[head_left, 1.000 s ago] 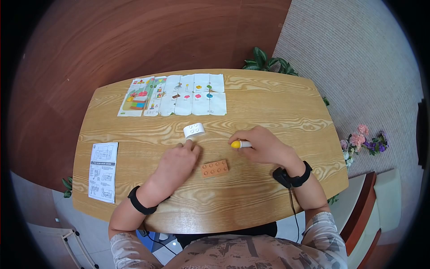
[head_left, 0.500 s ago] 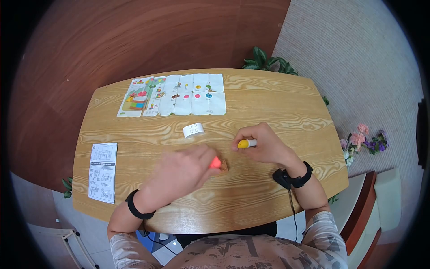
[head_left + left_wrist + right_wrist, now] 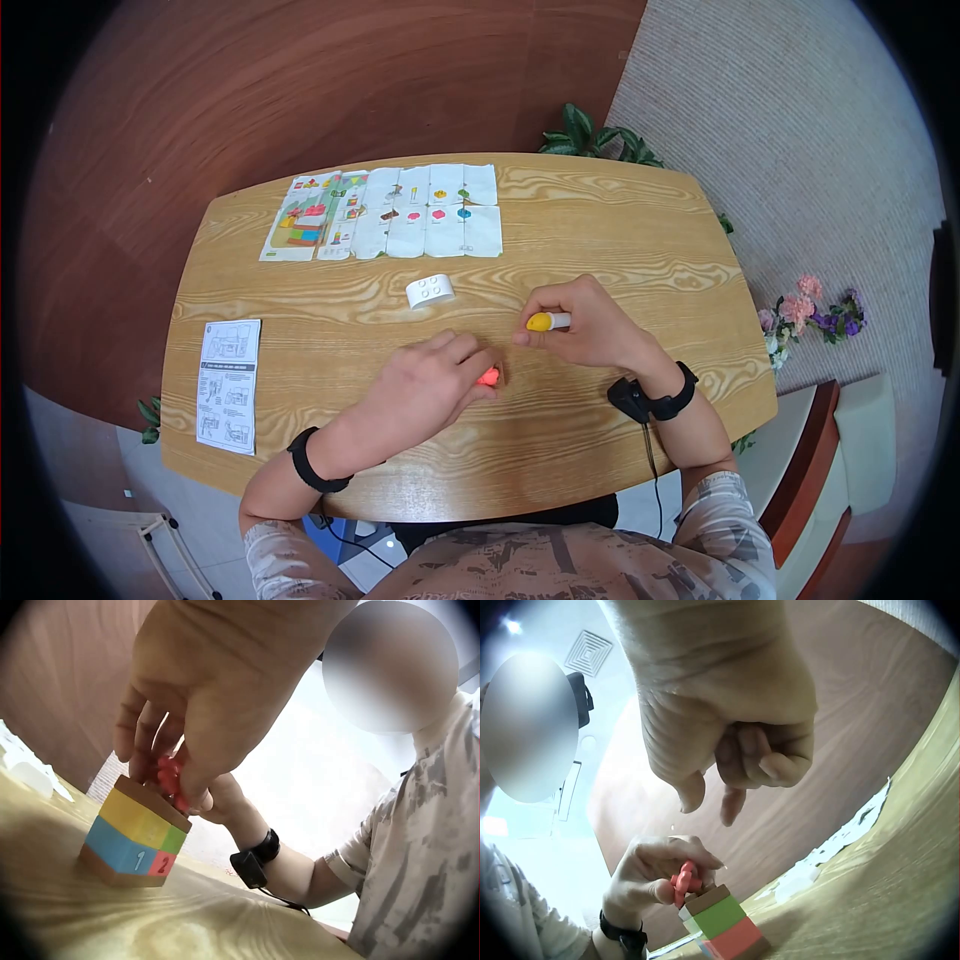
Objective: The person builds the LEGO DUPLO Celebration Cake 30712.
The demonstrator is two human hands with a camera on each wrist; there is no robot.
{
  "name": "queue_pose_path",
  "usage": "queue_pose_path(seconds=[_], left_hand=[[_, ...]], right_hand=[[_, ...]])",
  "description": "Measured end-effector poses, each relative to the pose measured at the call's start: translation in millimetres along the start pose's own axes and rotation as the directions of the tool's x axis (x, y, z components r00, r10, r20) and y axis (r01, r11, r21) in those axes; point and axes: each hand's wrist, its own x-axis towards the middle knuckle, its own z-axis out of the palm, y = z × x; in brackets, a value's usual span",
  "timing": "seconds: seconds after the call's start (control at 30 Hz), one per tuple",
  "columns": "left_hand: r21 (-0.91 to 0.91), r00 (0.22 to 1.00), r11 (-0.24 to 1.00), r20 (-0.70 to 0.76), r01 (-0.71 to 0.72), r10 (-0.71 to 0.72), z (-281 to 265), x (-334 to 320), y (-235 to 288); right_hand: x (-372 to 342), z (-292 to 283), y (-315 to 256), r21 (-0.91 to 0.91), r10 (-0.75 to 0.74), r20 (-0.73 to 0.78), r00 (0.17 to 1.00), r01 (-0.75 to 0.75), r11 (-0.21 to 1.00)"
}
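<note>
My left hand (image 3: 425, 385) pinches a coral-red flower-shaped piece (image 3: 172, 778) between thumb and fingers, right at the top of a brick stack (image 3: 124, 831). The stack stands upright on the table, with brown bricks at top and bottom and yellow, green, blue and red ones between; numbers 1 and 2 mark its sides. In the head view my left hand hides most of it. To the right, just above the table, my right hand (image 3: 590, 318) grips a white candle piece with a yellow tip (image 3: 540, 322). A white rounded brick (image 3: 430, 291) lies beyond my left hand.
An unfolded colour instruction sheet (image 3: 405, 240) lies at the table's far side. A black-and-white printed leaflet (image 3: 228, 400) is at the left edge. Beyond the table's right edge are flowers (image 3: 800, 310) and a chair (image 3: 865, 450).
My left hand has moved from beside the white brick toward me and right, bringing the coral-red piece onto the stack. My right hand has tilted the candle piece slightly and stayed near its place.
</note>
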Motion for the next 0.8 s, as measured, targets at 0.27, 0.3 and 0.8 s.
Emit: queue_pose_path(seconds=[0.27, 0.3, 0.8], left_hand=[[-0.027, 0.999, 0.999, 0.025, 0.025, -0.024, -1.8, 0.4, 1.9], [-0.028, 0.999, 0.999, 0.03, 0.027, -0.026, -1.6, 0.4, 2.0], [-0.083, 0.998, 0.996, 0.052, 0.045, -0.04, -0.3, 1.3, -3.4]], right_hand=[[0.7, 2.0, 2.1, -0.026, -0.022, 0.002, 1.0, 0.022, 0.999], [0.9, 2.9, 3.3, -0.026, -0.027, 0.003, 1.0, 0.027, 0.999], [1.9, 3.8, 6.4, 0.069, -0.072, -0.006, 0.997, 0.073, 0.995]])
